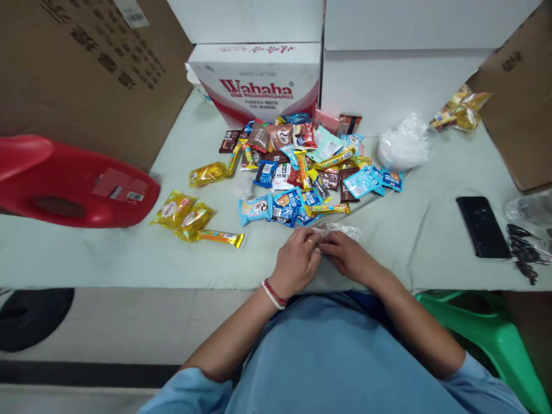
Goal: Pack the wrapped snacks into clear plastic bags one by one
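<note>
My left hand (298, 257) and my right hand (346, 255) meet at the table's front, fingers closed on a clear plastic bag (345, 231). Part of the bag sticks out beyond my fingers, and the rest is hidden under them. Just past my hands lies a pile of wrapped snacks (287, 135) in brown, red, blue and yellow. Nearest to my fingers are blue snack packets (285, 207) and a yellow snack stick (328, 209). Left of my hands, two yellow-wrapped cakes (175, 210) lie beside another yellow snack stick (221, 237).
A white Wahaba carton (259, 86) stands behind the pile. A red jug (77, 184) is at the left. To the right are a bundle of clear plastic bags (406, 144), a black phone (483, 227) and keys (528, 247). A green stool (495, 328) stands below the table edge.
</note>
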A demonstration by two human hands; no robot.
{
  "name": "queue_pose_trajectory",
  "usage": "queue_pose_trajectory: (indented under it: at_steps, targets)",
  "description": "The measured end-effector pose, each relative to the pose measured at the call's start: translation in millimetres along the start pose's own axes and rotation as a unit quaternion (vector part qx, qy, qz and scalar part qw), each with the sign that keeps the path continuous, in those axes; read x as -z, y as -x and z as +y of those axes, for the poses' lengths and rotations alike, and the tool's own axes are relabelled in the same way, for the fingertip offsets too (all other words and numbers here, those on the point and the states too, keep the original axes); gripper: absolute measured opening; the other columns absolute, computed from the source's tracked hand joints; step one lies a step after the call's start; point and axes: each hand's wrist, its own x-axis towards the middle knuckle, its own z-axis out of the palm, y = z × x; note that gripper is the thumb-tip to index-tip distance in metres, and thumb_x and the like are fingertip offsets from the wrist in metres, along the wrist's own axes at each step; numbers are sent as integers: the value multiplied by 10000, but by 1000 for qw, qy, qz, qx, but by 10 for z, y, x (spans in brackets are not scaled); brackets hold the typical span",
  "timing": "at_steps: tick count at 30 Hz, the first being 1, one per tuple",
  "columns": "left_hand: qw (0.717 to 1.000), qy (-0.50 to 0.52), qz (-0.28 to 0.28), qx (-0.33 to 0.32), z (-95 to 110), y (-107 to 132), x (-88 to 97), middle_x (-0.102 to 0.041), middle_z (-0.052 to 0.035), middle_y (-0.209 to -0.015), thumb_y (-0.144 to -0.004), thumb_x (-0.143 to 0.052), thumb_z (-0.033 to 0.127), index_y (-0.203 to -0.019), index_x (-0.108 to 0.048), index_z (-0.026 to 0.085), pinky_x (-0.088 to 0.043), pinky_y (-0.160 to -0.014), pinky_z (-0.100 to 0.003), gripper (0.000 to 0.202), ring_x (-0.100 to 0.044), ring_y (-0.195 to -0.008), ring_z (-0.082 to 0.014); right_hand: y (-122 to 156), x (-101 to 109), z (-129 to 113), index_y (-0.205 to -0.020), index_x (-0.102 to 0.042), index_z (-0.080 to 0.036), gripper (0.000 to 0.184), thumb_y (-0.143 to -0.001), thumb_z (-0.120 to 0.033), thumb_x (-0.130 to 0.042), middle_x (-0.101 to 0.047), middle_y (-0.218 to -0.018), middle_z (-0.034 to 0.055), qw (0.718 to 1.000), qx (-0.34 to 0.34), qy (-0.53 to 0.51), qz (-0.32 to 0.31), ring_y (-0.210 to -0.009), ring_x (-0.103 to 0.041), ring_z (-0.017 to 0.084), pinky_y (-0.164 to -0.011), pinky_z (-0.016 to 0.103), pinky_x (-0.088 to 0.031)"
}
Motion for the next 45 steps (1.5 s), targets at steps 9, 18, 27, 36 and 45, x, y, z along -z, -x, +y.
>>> queue_pose_trajectory:
  at_steps: [9,18,27,36,45]
  targets:
    - [968,-249,3,-31,30,53,-244,-679,-136,-1303,-957,-580,177,-1327,-643,212,-533,-851,-455,377,-608,-1112,-304,240,248,78,-1125,-748,-171,255,-945,-336,-673,-594,-1385,227,933,-215,224,182,-1312,-460,422,-1100,622,-416]
    - [972,-226,55,-40,-37,98,-294,-700,-164,-1316,-954,-591,125,-1219,-714,171,-506,-984,-507,295,-593,-1266,-341,-371,123,-274,-883,-568,-228,88,-968,-211,-553,-644,-835,29,980,-181,32,78,-780,-587,196,-733,302,-429]
    - [975,-10,210,78,-429,339,-65,-667,-131,-1222,-927,-554,162,-1294,-634,192,-540,-1016,-483,376,-622,-1173,-286,-551,-177,-73,-948,-539,-234,78,-993,-209,-481,-657,-959,72,989,-129,-23,67,-909,-599,228,-828,335,-456]
    - [974,88,209,-4,-24,157,-246,-683,-123,-1224,-966,-623,215,-1204,-612,211,-562,-1007,-435,238,-661,-1184,-252,-220,6,-278,-1151,-635,-238,277,-1053,-476,-533,-708,-1091,77,955,-196,-191,115,-965,-661,231,-868,370,-523]
    - [964,164,32,-205,173,144,-400,-572,-190,-1547,-935,-573,173,-1528,-454,223,-499,-1191,-538,607,-501,-1514,-298,376,174,-181,-1027,-702,-260,312,-936,-557,-718,-756,-1072,43,800,-317,-413,298,-965,-696,227,-908,386,-569]
